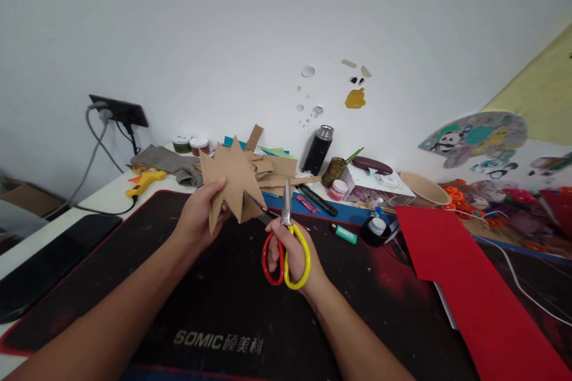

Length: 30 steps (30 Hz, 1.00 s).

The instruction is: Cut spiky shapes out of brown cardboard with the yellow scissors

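My left hand [208, 208] is closed on a spiky, star-shaped cardboard cutout [232, 175], held up above the black desk mat [214, 297]. Thumb lies on its front face, and the other fingers are behind it, mostly hidden. To its right, my right hand [295, 250] grips a pair of scissors [286, 214] with one red and one yellow handle loop. Their blades point up and away from me and look closed or nearly so. The scissors and the cutout are apart. Behind them lies a pile of cardboard scraps [279, 166].
A yellow glue gun [146, 181] and a black phone [53, 262] lie at left. Toward the back are a black thermos [318, 150], a pink marker [306, 204], a teal-labelled bottle or tube [344, 234] and a white box [379, 181]. Red sheet material [473, 286] covers the right side.
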Motion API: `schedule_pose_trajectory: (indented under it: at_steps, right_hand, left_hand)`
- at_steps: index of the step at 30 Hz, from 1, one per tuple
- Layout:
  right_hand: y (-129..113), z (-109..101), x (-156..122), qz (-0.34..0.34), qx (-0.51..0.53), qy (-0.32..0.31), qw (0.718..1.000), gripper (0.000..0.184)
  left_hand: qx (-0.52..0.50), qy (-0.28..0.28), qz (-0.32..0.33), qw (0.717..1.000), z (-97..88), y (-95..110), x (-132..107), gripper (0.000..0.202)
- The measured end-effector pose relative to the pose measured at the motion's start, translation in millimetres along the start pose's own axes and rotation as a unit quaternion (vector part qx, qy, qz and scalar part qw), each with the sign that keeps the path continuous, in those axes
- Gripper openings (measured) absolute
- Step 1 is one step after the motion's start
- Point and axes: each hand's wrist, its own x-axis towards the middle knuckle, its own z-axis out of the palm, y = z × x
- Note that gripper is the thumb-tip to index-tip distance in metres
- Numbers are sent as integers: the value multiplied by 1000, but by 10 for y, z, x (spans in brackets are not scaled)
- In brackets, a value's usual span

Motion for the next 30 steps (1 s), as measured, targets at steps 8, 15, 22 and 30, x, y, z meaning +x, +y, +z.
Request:
schedule_pose_trajectory:
  at_steps: [8, 15, 22, 30]
  right_hand:
    - [16, 36, -30, 16, -26, -31, 999, 59]
    - [-9, -8, 13, 42, -19, 16, 999, 66]
    - [-27, 1, 22, 30, 14, 49, 998, 56]
    - [-89, -36, 37, -54, -20, 81, 995, 44]
  left_hand:
    - [-13, 15, 13, 1000, 46, 23, -28, 16]
    - [-4, -42, 37, 998, 41, -80, -79, 33]
    - [24, -105, -3, 994, 13, -205, -112, 53]
    - [66, -163, -32, 984, -29, -272, -103, 52]
